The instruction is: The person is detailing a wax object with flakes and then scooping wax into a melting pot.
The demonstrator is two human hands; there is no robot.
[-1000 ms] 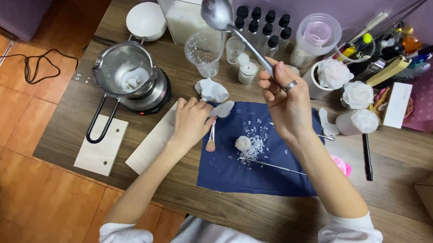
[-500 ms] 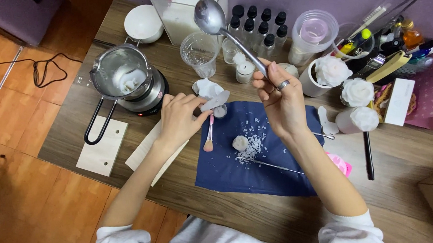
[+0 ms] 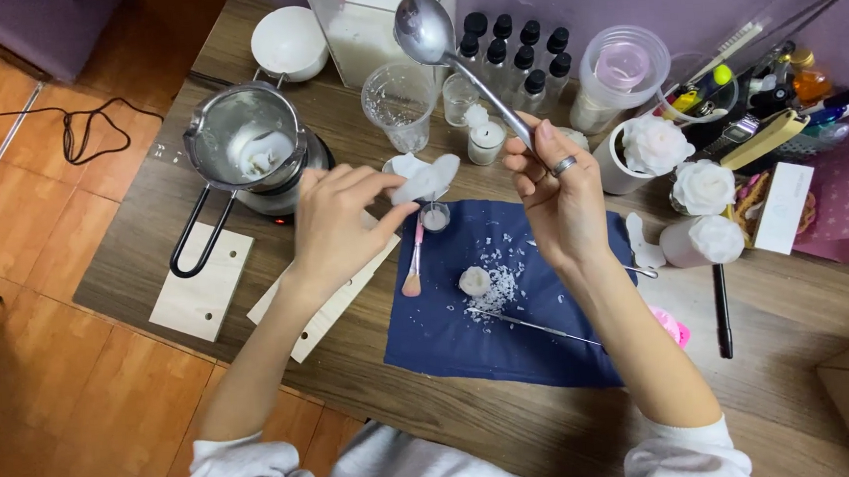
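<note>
My left hand [image 3: 337,222] pinches a thin white wax petal [image 3: 428,179] and holds it raised above a small round dish [image 3: 434,216] at the top edge of the navy cloth [image 3: 470,334]. My right hand [image 3: 562,199] grips the handle of a large metal spoon [image 3: 428,27], bowl up and tilted away over the clear plastic cup [image 3: 399,104]. On the cloth lie a small white wax ball [image 3: 472,282] amid wax flakes, a pink brush [image 3: 413,264] and a thin metal pick [image 3: 533,326].
A metal melting pot [image 3: 247,148] with white wax sits on a hot plate at the left, above two pale wooden boards [image 3: 202,286]. White bowl [image 3: 287,41], dark-capped bottles [image 3: 516,51], white wax roses [image 3: 701,187], and tool clutter crowd the back and right.
My left hand lifted the wax petal off the cloth edge and raised it up and slightly right. The spoon in my right hand stayed roughly in place.
</note>
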